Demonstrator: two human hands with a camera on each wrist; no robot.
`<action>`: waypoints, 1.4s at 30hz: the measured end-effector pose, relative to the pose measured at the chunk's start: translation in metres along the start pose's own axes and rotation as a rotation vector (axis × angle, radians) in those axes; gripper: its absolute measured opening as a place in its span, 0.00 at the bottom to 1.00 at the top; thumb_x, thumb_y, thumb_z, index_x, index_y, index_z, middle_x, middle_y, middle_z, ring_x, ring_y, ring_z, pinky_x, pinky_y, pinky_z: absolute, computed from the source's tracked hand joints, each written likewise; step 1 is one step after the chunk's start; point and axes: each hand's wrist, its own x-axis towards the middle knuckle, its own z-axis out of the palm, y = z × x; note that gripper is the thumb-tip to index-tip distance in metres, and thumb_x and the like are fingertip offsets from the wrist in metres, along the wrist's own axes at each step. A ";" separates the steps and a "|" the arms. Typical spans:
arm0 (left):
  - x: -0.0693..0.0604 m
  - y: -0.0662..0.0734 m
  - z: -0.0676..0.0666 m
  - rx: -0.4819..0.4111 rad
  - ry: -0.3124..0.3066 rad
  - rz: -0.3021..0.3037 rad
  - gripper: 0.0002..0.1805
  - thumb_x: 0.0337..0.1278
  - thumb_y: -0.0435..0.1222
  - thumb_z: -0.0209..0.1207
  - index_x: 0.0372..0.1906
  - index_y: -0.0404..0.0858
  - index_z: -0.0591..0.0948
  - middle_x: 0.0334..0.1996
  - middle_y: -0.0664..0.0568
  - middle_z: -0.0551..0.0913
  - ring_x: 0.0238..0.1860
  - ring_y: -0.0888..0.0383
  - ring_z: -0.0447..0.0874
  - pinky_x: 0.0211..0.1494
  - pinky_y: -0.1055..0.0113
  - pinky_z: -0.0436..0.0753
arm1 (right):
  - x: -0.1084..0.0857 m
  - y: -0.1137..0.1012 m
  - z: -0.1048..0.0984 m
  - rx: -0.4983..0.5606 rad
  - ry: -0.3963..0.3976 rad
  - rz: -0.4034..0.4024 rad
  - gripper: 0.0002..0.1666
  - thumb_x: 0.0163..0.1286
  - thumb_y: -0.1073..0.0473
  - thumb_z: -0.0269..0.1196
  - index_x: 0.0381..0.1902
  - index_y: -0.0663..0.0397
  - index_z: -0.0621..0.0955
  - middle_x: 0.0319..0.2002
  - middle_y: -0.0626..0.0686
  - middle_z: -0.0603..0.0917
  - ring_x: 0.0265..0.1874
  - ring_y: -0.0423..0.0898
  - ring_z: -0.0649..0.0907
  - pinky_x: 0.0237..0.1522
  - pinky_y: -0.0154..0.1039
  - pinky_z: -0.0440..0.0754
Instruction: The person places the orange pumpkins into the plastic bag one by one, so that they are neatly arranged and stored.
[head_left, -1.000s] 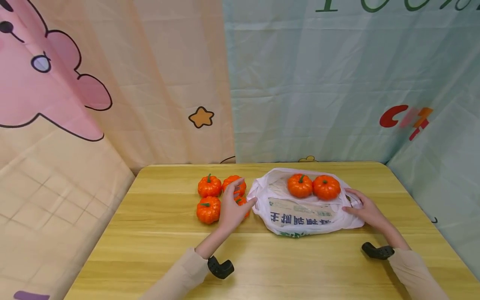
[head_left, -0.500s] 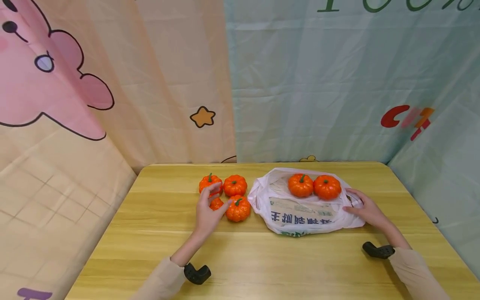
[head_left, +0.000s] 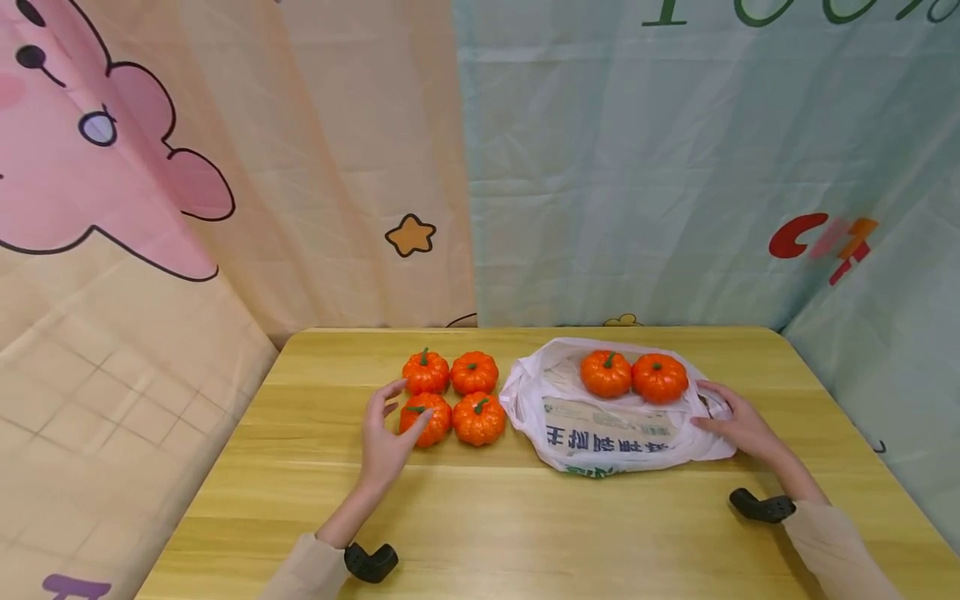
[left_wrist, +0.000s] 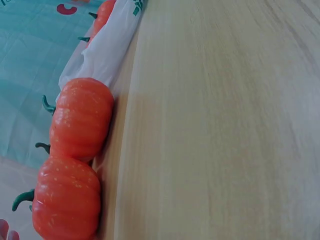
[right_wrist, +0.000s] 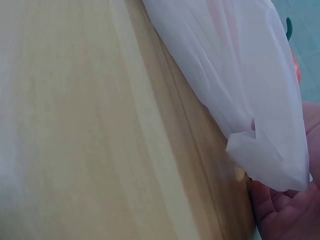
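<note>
In the head view the left hand [head_left: 386, 446] is beside the front-left orange pumpkin [head_left: 425, 419], its thumb in front of that pumpkin and its fingers bent loosely at the left. Three more pumpkins complete a two-by-two cluster, among them the front-right one [head_left: 479, 418]. A white plastic bag [head_left: 532, 417] lies right of them, with two pumpkins [head_left: 659, 378] at its opening. The right hand [head_left: 742, 423] holds the bag's right edge between thumb and fingers. In the right wrist view, white plastic [right_wrist: 265, 155] covers part of that hand [right_wrist: 295, 215].
The wooden table [head_left: 525, 533] extends under everything. Patterned curtains [head_left: 337, 167] hang behind it and at both sides. Each wrist carries a black device, one on the left [head_left: 371, 563] and one on the right [head_left: 762, 505].
The left hand has moved leftward from the right pumpkins of the cluster to the left side of the front-left one. The right hand stays at the bag, and the pumpkins keep their arrangement.
</note>
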 end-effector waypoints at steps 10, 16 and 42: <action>0.006 -0.012 -0.004 0.107 -0.168 -0.297 0.45 0.41 0.40 0.74 0.67 0.37 0.65 0.66 0.42 0.65 0.65 0.42 0.61 0.64 0.49 0.67 | -0.004 -0.001 0.001 -0.002 0.011 -0.012 0.42 0.65 0.58 0.64 0.69 0.71 0.58 0.68 0.78 0.54 0.65 0.76 0.53 0.61 0.76 0.50; 0.010 -0.018 -0.006 0.134 -0.251 -0.379 0.45 0.42 0.39 0.73 0.67 0.35 0.64 0.67 0.40 0.63 0.66 0.41 0.59 0.67 0.46 0.66 | -0.004 0.001 0.001 -0.004 -0.003 0.006 0.43 0.65 0.58 0.64 0.70 0.70 0.57 0.69 0.78 0.53 0.66 0.76 0.53 0.61 0.76 0.50; 0.009 -0.025 -0.007 0.192 -0.328 -0.468 0.43 0.44 0.46 0.72 0.66 0.38 0.69 0.67 0.39 0.69 0.65 0.42 0.69 0.66 0.47 0.71 | 0.001 0.005 0.000 0.004 -0.008 0.015 0.43 0.65 0.57 0.64 0.70 0.68 0.57 0.69 0.78 0.52 0.66 0.77 0.52 0.62 0.76 0.48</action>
